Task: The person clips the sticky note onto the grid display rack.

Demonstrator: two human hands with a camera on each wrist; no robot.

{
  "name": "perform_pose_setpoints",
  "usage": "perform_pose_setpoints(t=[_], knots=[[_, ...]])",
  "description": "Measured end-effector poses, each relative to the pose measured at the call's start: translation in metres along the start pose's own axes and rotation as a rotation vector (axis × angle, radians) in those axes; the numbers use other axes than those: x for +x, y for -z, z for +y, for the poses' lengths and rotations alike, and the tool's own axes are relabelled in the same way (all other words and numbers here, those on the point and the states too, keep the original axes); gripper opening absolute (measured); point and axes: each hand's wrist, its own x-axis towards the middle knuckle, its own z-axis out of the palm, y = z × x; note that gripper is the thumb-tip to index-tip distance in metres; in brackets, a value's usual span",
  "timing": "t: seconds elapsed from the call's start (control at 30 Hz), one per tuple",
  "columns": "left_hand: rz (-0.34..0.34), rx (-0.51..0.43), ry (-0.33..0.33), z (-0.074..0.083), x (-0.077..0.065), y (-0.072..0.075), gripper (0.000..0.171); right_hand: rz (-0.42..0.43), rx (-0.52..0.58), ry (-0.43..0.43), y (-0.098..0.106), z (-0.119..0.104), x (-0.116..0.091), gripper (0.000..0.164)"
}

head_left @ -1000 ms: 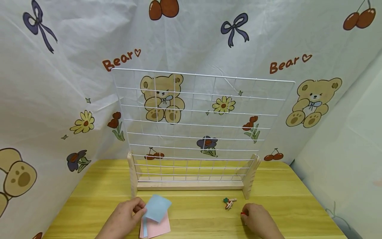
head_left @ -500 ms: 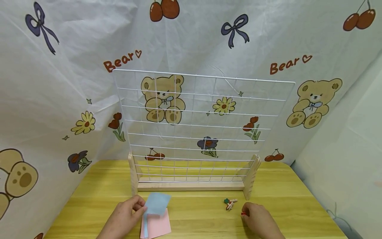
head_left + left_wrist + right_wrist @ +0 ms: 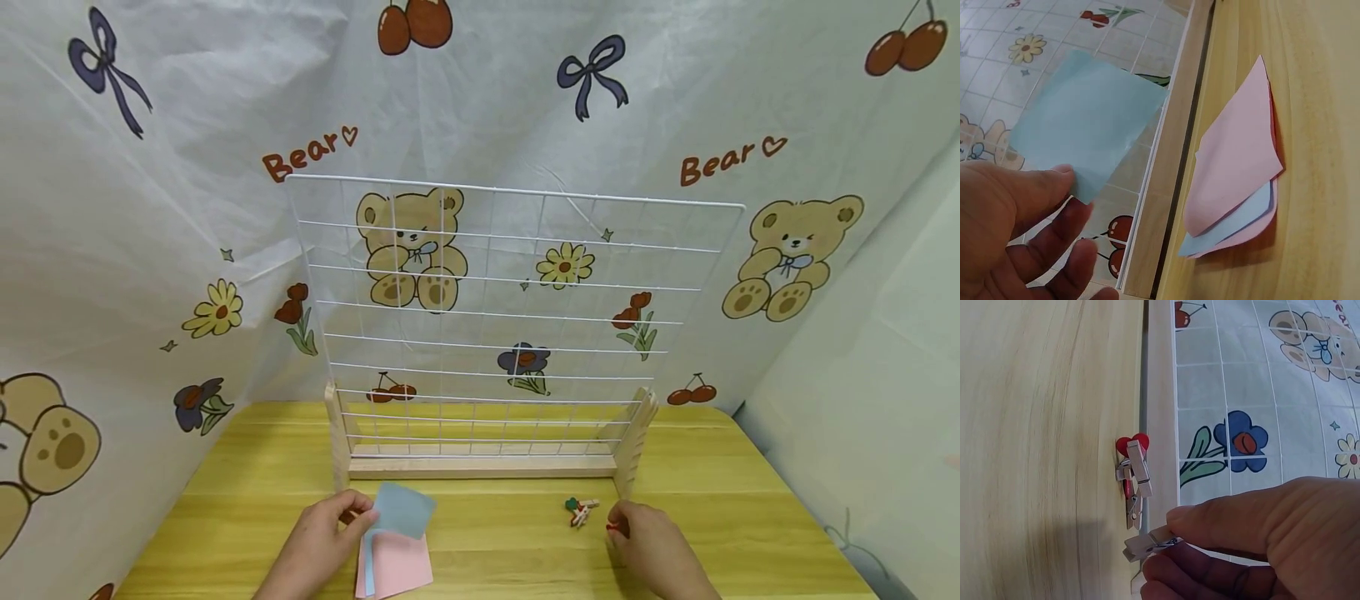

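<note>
My left hand (image 3: 326, 537) pinches a light blue sticky note (image 3: 1088, 119) by its corner, between thumb and index finger. In the head view that blue note (image 3: 403, 510) is held just above a small stack of pink and blue notes (image 3: 401, 565) on the table. With thumb and fingers, my right hand (image 3: 651, 542) grips a small wooden clothespin (image 3: 1147, 542); a bit of red shows at its fingertips in the head view. Left of that hand lies a little pile of clothespins (image 3: 579, 512), one of them bearing a red heart (image 3: 1133, 445).
A white wire grid panel (image 3: 491, 317) stands upright in a wooden base (image 3: 480, 467) behind both hands. Behind it hangs a white cloth (image 3: 480, 108) printed with bears, flowers and bows. The wooden table (image 3: 750, 517) extends on both sides of the base.
The blue note in my left hand has tilted and shifted slightly right, showing more of the pink note beneath. My right hand has stayed nearly in place, still holding the clothespin.
</note>
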Motion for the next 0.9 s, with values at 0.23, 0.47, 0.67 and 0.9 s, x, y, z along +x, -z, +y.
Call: perform_pose_setpoints(t=[0.23,0.47,0.67,0.9], knots=[[0.046,-0.051,0.017,0.006,0.002,-0.004,0.005,-0.001,-0.017,0.011,0.001,-0.004,0.001,0.006],[0.074,-0.103,0.027,0.011,0.007,-0.007,0.009,-0.008,0.002,0.006,0.002,-0.006,0.0,0.01],[0.094,-0.134,0.046,0.012,0.011,-0.01,0.01,-0.013,0.005,-0.001,0.002,-0.007,-0.001,0.01],[0.112,-0.175,0.059,0.016,0.018,-0.013,0.011,-0.012,0.0,0.001,0.001,-0.008,0.0,0.011]])
